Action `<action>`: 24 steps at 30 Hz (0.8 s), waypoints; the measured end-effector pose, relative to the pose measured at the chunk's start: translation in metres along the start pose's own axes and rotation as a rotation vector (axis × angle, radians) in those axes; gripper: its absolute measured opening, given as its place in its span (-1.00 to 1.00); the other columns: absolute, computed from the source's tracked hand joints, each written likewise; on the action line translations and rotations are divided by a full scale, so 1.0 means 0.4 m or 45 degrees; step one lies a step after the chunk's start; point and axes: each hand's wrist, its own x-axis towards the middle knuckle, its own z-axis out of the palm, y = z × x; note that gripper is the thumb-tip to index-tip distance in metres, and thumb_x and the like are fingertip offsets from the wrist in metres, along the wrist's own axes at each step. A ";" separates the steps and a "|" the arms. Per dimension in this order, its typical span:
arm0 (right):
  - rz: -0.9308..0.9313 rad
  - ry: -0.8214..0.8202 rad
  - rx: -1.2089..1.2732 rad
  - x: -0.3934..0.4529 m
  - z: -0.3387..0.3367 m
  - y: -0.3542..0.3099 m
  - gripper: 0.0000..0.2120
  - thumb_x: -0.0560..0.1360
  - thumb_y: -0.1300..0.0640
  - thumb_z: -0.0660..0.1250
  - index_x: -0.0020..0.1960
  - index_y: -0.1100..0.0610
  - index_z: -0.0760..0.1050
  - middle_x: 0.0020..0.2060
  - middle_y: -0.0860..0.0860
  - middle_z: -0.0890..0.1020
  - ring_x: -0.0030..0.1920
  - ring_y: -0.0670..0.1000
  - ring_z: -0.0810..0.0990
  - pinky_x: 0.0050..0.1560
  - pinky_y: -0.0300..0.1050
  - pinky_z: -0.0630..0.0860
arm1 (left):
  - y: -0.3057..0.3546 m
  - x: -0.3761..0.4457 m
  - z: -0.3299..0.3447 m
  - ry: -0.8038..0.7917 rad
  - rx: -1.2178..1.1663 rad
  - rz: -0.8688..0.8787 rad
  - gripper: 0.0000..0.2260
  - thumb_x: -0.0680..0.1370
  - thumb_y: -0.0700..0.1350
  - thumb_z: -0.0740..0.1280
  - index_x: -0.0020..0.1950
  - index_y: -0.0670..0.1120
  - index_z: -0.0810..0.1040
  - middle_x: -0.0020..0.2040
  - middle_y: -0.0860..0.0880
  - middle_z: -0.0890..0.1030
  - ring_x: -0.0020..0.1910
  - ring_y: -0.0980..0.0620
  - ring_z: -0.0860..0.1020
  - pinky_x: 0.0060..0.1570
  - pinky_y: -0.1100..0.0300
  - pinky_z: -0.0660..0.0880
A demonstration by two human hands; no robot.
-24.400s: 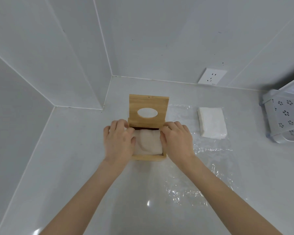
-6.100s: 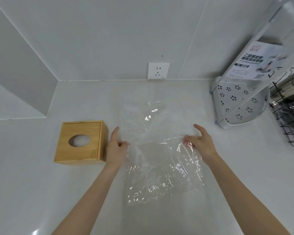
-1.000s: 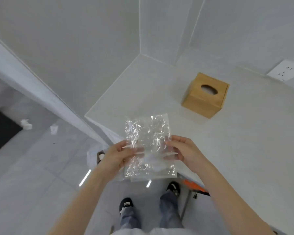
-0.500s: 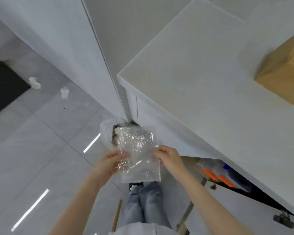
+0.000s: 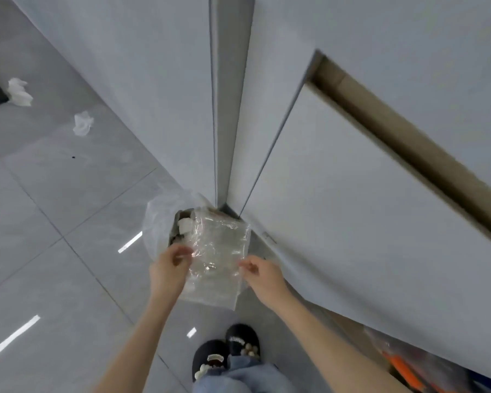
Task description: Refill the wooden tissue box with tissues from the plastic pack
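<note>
The empty clear plastic pack (image 5: 216, 256) hangs flat and crinkled between my hands, just above the floor bin. My left hand (image 5: 167, 270) pinches its left edge and my right hand (image 5: 264, 279) pinches its right edge. The pack's far end lies over the mouth of the bin (image 5: 182, 225), which has a clear liner (image 5: 156, 222) and scraps inside. Neither the wooden tissue box nor the counter top is in view.
White cabinet fronts (image 5: 366, 222) rise to the right, and a wall corner (image 5: 224, 109) stands behind the bin. Two crumpled tissues (image 5: 19, 92) (image 5: 82, 124) lie on the grey tiled floor. My shoes (image 5: 227, 353) are below. Orange items (image 5: 403, 370) sit low at the right.
The view has tipped further down, so the counter and wooden box have left the frame. Both hands have carried the plastic pack lower, over the bin's mouth.
</note>
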 end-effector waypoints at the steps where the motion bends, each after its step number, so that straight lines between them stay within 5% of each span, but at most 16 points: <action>1: 0.004 -0.036 -0.033 0.029 0.022 0.013 -0.77 0.55 0.21 0.21 0.16 0.12 0.54 0.00 0.00 0.61 0.02 -0.03 0.56 0.03 -0.24 0.45 | -0.016 0.028 0.011 0.008 0.067 0.039 -0.82 0.49 -0.28 0.30 -0.04 -0.03 0.61 -0.11 -0.11 0.66 -0.25 0.02 0.56 -0.19 0.27 0.46; 6: -0.069 -0.088 -0.282 0.141 0.100 0.070 -0.67 0.50 0.26 0.16 0.22 0.13 0.51 -0.05 0.13 0.64 0.01 0.11 0.54 0.13 0.05 0.47 | -0.092 0.149 0.069 -0.088 0.404 0.187 -0.70 0.44 -0.31 0.34 0.17 -0.19 0.56 0.18 -0.13 0.57 0.16 -0.09 0.52 0.15 0.27 0.31; 9: -0.121 -0.085 -0.557 0.176 0.119 0.104 -0.58 0.52 0.22 0.12 0.37 0.06 0.34 0.25 0.02 0.51 0.27 0.13 0.33 0.30 0.00 0.28 | -0.135 0.188 0.098 -0.128 0.489 0.259 -0.64 0.38 -0.36 0.34 0.16 -0.18 0.57 0.18 -0.15 0.55 0.19 -0.12 0.50 0.13 0.27 0.31; 12: -0.210 -0.033 -0.746 0.193 0.127 0.125 -0.58 0.56 0.14 0.08 0.42 0.02 0.27 0.36 -0.05 0.39 0.30 0.09 0.26 0.30 -0.02 0.22 | -0.162 0.209 0.125 -0.145 0.645 0.347 -0.68 0.41 -0.30 0.33 0.16 -0.15 0.58 0.16 -0.09 0.55 0.15 -0.12 0.50 0.01 0.14 0.41; 15: -0.235 0.060 -0.969 0.205 0.129 0.138 -0.60 0.57 0.09 0.08 0.40 0.04 0.29 0.30 0.04 0.39 0.28 0.12 0.27 0.29 -0.01 0.22 | -0.163 0.213 0.144 -0.139 0.909 0.394 -0.79 0.47 -0.20 0.29 0.08 -0.15 0.59 0.11 -0.12 0.54 0.10 -0.15 0.46 -0.14 0.07 0.43; 19: -0.201 0.081 -1.089 0.201 0.117 0.119 -0.64 0.58 0.08 0.05 0.35 0.02 0.37 0.20 0.08 0.42 0.21 0.12 0.30 0.24 -0.03 0.26 | -0.138 0.195 0.145 -0.181 1.037 0.337 -0.72 0.56 -0.02 0.19 0.15 -0.12 0.56 0.19 -0.17 0.46 0.20 -0.16 0.39 0.03 0.00 0.43; 24: -0.174 0.175 -0.841 0.138 0.056 0.064 -0.64 0.58 0.16 0.08 0.31 -0.06 0.43 0.11 0.04 0.50 0.15 0.10 0.36 0.16 -0.05 0.29 | -0.082 0.146 0.081 -0.249 1.004 0.232 -0.71 0.58 -0.03 0.16 0.20 -0.08 0.54 0.25 -0.17 0.41 0.27 -0.15 0.33 0.21 0.00 0.35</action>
